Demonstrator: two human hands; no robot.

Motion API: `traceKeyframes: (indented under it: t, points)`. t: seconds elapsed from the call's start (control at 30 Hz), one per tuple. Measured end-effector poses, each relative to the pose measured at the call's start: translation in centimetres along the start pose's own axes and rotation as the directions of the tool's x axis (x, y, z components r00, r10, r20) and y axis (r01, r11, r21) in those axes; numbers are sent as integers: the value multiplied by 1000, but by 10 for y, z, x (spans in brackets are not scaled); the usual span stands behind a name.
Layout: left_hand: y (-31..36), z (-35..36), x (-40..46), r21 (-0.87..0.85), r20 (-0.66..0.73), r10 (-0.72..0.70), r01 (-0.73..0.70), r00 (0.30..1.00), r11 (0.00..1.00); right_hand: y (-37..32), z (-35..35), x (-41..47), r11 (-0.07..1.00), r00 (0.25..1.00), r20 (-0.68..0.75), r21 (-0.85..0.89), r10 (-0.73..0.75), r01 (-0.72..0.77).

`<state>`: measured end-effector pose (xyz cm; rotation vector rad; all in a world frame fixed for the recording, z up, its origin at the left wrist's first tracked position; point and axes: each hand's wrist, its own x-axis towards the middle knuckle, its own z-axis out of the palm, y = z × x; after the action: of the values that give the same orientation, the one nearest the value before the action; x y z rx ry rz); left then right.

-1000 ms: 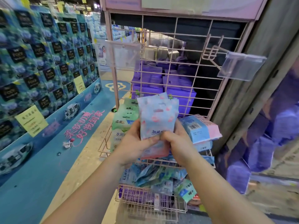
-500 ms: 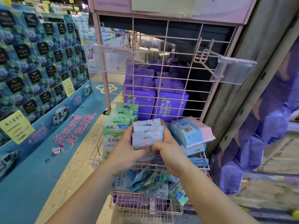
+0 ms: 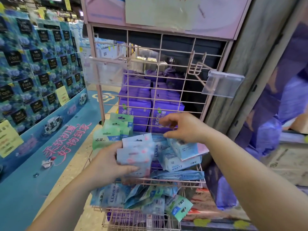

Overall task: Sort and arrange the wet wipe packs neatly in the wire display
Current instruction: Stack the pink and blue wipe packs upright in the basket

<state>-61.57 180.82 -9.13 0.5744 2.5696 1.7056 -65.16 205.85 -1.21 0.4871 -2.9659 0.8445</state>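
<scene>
A pink wire display [image 3: 168, 80] stands in front of me with a basket shelf at hand height. My left hand [image 3: 106, 165] grips a stack of pale blue wet wipe packs with pink spots [image 3: 135, 152], set upright in the basket's middle. Green packs [image 3: 113, 130] stand in a row to its left. My right hand [image 3: 183, 127] hovers above loose blue packs [image 3: 176, 157] on the basket's right, fingers curled and apart, holding nothing. A lower basket [image 3: 143, 219] holds several jumbled blue and green packs [image 3: 150, 199].
Purple boxed packs [image 3: 136, 110] are stacked behind the wire grid. Two clear price-tag holders [image 3: 221, 84] stick out from hooks on the grid. A blue product wall [image 3: 33, 67] stands to the left, a grey pillar [image 3: 250, 55] to the right.
Both hands lowered the spotted packs into the basket. My right hand then let go and moved up and right over the loose blue packs; my left hand still holds the stack.
</scene>
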Motion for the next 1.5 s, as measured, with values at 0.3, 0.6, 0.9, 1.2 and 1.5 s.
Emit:
traceKeyframes:
  t: [0.3, 0.6, 0.9, 1.2, 1.5]
  points:
    - [8, -16, -3, 263, -99, 35, -8, 994, 965, 4, 37, 46, 944, 956, 286, -328, 60, 39]
    - [-3, -15, 4, 72, -82, -61, 67, 995, 995, 2, 52, 48, 862, 951, 300, -498, 69, 95]
    - [-11, -19, 4, 10, -84, -88, 89, 993, 996, 2, 61, 49, 810, 970, 243, -570, 6, 138]
    - [-7, -18, 3, -22, -65, -122, 120, 990, 992, -4, 70, 58, 767, 966, 256, -626, 34, 139]
    - [-5, -15, 2, -26, -45, -120, 119, 992, 993, -13, 81, 57, 707, 987, 160, -698, 0, 113]
